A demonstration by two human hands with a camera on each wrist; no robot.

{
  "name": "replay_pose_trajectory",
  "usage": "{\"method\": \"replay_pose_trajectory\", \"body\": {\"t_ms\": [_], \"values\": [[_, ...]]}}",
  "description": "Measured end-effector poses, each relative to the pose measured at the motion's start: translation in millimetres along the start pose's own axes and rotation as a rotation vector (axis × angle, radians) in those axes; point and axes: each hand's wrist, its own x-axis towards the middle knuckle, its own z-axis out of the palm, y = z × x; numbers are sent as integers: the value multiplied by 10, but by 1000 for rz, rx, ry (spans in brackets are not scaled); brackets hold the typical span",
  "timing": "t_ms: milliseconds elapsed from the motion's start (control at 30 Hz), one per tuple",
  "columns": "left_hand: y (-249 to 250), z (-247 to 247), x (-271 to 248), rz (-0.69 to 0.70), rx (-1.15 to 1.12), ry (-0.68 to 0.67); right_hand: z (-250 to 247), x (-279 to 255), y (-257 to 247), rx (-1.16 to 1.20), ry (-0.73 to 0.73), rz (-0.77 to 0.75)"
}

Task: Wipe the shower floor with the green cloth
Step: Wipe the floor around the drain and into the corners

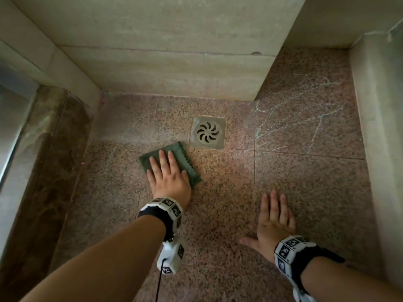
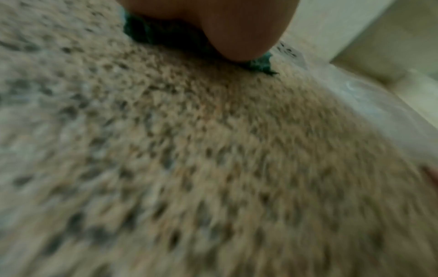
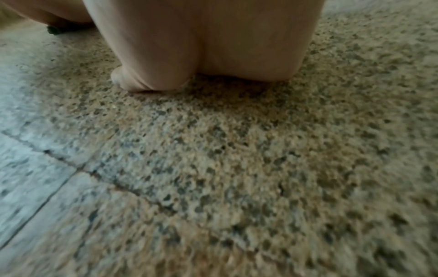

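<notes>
- Right hand [image 1: 275, 223] flat on the speckled shower floor [image 1: 229, 203], fingers straight, nothing in it, likely to hold the body up.
- Left hand [image 1: 169, 175] flat too, pressing the green cloth [image 1: 184, 159] down so it rubs.
- Cloth dark green, folded, wavy edge, just beside the square drain [image 1: 208, 132].

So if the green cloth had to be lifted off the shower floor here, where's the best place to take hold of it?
Probably the scalloped right edge of the green cloth, approached from the drain side. The cloth lies flat on the shower floor with the left hand pressing its middle, so that strip is its widest exposed part; a pinch grip there could peel it up.
</notes>
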Motion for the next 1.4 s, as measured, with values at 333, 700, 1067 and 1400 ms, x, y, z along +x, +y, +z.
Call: {"method": "replay_pose_trajectory", "body": {"t_ms": [333,700,1067,1400], "values": [[624,608,-920,738,374,-262,125,21,-3,46,203,-15],[-418,-25,-652,485,463,-295,34,-28,-16,-39,101,13],[-2038,-477,-1029,-92,235,-458,8,-93,-171,-106,173,48],[-2100,-293,-957,-78,-31,-340,-62,-295,-848,-168,154,-164]]}}
